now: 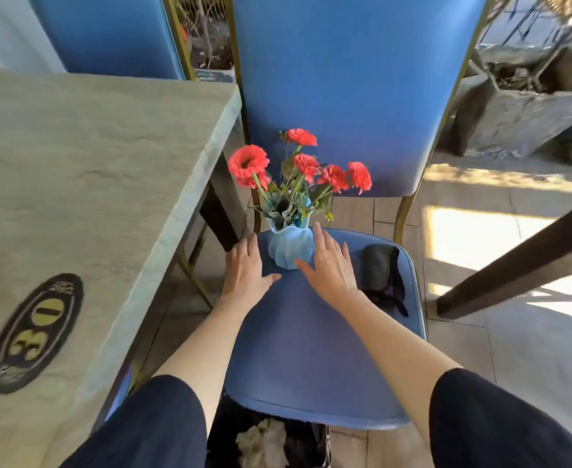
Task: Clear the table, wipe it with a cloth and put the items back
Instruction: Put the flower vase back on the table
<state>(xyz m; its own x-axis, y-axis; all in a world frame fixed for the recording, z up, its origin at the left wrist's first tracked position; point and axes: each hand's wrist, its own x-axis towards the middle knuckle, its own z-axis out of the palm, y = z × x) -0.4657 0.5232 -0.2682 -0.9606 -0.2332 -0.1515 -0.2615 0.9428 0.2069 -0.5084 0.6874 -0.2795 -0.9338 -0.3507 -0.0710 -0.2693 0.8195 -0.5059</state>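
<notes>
Vase (289,248) of pale blue, filled with red flowers (298,165), stands on the blue chair seat (311,342) just right of the desk (85,170). It sits between the two hands. The left hand (245,270) lies spread, fingers loose, just beside the vase; whether it touches cannot be told. The right hand (328,265) is likewise spread flat, its thumb at the vase's base, grasping nothing. A dark cloth (382,268) lies folded right of that hand. The desk's oval plaque (36,332) is blurred.
</notes>
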